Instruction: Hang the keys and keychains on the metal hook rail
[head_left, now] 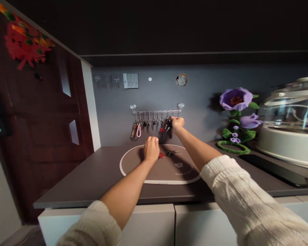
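Observation:
A clear key rack [157, 111] is fixed to the grey wall, with several bunches of keys [149, 124] hanging from its hooks. At its right end my right hand [178, 123] pinches a key ring whose dark keys [168, 125] hang just left of the fingers. My left hand [151, 149] is over the brown oval mat [133, 164], fingers curled together; what they hold, if anything, is hidden. Just right of it a small red item [161, 155] and a loose set of keys [170, 153] lie on the mat. A pink loop strap [139, 130] hangs toward the rack's left.
Purple artificial flowers [236, 99] stand on the counter at right, beside a large clear-topped appliance [290, 133]. A black phone-like slab [279, 171] lies in front. A dark cabinet [169, 27] overhangs the counter [87, 181]. A brown door [41, 136] is at left.

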The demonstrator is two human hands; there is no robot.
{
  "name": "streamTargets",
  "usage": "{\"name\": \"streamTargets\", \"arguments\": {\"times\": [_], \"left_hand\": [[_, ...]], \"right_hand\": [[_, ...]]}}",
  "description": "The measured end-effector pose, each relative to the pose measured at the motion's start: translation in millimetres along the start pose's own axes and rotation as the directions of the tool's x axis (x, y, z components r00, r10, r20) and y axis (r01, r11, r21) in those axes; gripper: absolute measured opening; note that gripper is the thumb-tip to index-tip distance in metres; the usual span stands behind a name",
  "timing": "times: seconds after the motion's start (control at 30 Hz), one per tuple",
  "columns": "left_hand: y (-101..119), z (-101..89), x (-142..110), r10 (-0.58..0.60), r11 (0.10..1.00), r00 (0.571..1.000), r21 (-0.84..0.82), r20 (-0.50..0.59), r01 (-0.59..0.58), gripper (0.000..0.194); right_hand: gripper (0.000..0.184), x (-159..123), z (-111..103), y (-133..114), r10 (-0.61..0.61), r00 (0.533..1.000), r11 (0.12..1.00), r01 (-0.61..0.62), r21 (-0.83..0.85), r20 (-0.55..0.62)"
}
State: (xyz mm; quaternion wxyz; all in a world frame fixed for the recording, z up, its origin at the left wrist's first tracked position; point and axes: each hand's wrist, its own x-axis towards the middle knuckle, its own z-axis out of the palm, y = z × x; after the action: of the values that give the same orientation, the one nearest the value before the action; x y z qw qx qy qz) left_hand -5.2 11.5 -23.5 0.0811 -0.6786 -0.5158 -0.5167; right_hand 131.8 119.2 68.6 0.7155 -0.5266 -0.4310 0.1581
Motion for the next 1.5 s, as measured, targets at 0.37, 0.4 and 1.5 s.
{"name": "streamTargets", "arguments": {"times": [0.37, 0.4, 1.5], "left_hand": [[-2, 1.3, 1, 0.002, 1.0, 1.0, -0.007, 0.012, -0.002, 0.028], [-2, 1.1, 1, 0.004, 1.0, 1.0, -0.007, 0.012, -0.004, 0.028], [-4, -3.3, 1, 0.08, 0.995, 0.993, 0.058, 0.081, -0.085, 0.03]], "right_hand": [[0.017, -6, 1, 12, 0.011, 0.999, 1.0, -0.012, 0.02, 0.047], [0.017, -5, 2, 14, 0.002, 0.998, 1.0, -0.004, 0.03, 0.06], [0.012, -64, -77, 26, -0.097, 0.901, 0.995, 0.091, 0.035, 0.422]]}}
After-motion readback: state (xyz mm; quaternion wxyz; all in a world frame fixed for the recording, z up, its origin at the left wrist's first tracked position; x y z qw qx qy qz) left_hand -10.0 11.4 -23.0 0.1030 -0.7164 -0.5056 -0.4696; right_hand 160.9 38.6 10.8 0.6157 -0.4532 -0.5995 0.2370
